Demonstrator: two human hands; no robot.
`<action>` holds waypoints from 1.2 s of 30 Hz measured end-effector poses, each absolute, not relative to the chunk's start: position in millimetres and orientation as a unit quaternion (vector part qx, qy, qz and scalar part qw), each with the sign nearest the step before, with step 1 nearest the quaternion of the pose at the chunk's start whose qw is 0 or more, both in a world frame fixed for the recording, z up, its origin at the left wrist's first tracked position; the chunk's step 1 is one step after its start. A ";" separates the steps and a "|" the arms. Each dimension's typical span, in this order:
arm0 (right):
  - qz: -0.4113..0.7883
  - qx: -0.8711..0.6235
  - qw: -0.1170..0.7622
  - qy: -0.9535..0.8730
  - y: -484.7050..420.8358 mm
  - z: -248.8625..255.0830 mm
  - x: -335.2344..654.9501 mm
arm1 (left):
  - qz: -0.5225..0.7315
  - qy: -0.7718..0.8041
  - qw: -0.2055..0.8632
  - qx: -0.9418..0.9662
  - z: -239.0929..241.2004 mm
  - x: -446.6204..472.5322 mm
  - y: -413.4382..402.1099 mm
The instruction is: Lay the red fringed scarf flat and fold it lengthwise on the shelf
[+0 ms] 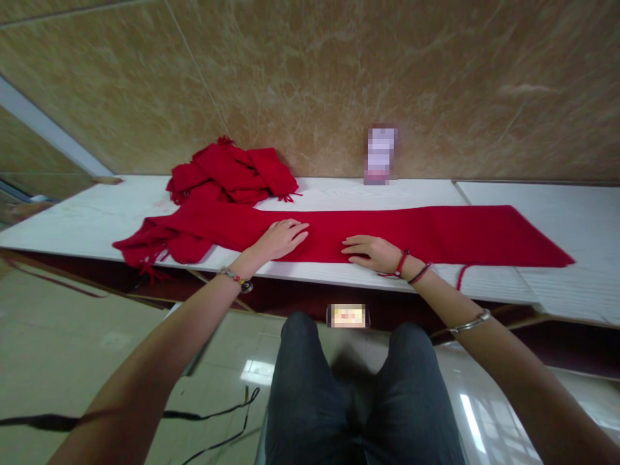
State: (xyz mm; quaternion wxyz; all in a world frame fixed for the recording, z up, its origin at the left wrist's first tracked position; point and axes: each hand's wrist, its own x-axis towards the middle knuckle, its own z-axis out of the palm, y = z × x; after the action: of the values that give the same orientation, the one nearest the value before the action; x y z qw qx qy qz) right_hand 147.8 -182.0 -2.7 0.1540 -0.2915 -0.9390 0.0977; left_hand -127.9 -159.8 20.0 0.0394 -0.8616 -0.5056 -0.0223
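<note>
I see left hand (281, 237) and right hand (371, 252) spread flat, pressing red scarf (436, 232) laid along bench (87, 223) front edge. Risk: left fringe overhangs edge, could drag scarf off; heap (232, 171) behind may snag.

Blurred-out card (380, 155) against wall

two red scarves (436, 234), one white table (571, 219).

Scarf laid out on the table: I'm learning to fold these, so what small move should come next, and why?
Probably slide both palms outward to smooth it. The scarf lies stretched flat, the left hand and right hand rest flat on its middle, and its left end is bunched beside the pile.
</note>
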 end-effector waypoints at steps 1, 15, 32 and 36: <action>0.101 -0.289 0.154 -0.940 -182.1 -2.7 148.2 | -0.042 -0.506 0.036 -0.861 21.3 -121.9 -155.8; 0.057 -0.223 0.211 -0.950 -180.2 -7.2 152.2 | -0.061 -0.507 -0.010 -0.860 1.3 -90.4 -143.0; 0.004 -0.238 0.238 -0.942 -186.7 -5.6 153.6 | -0.141 -0.495 -0.019 -0.857 -3.6 -92.8 -141.4; 0.000 -0.234 0.240 -0.942 -187.3 -4.9 154.2 | -0.145 -0.493 -0.018 -0.858 -3.7 -92.9 -140.9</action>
State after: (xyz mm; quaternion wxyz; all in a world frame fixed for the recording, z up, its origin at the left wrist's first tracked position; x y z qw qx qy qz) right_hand 154.2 -187.3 -4.9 0.2404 -0.2342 -0.9420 -0.0005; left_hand -92.9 -140.9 -3.7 -0.0180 -0.8576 -0.4932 -0.1445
